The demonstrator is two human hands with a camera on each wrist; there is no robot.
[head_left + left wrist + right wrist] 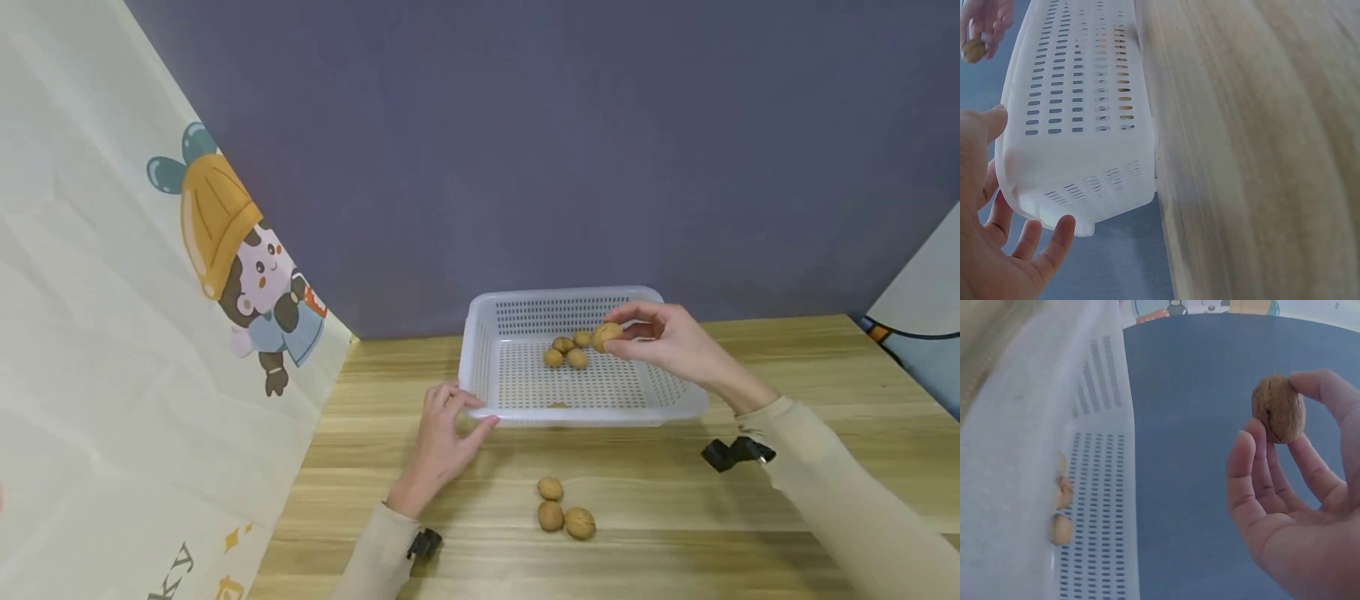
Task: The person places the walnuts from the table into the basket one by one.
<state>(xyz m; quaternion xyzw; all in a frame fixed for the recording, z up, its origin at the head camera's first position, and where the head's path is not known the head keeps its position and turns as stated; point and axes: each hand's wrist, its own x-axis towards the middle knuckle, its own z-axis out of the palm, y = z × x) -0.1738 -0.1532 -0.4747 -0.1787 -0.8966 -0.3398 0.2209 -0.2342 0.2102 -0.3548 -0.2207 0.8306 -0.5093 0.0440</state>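
A white perforated plastic basket [585, 414] stands on the wooden table, with several walnuts [577, 358] in it. My right hand [663, 342] pinches a walnut [1279, 409] between thumb and fingertips, raised over the basket's right part. At the near left corner, my left hand [442, 437] holds the basket's rim. In the left wrist view its thumb lies along one side of that corner and its fingers spread round the other. Three walnuts [551, 515] lie close together on the table in front of the basket.
The wooden table [810, 383] extends to both sides of the basket. A dark blue-grey panel [525, 150] rises behind it. On the left hangs a pale sheet [90, 317] with a cartoon figure, and another printed sheet [926, 333] is at the right edge.
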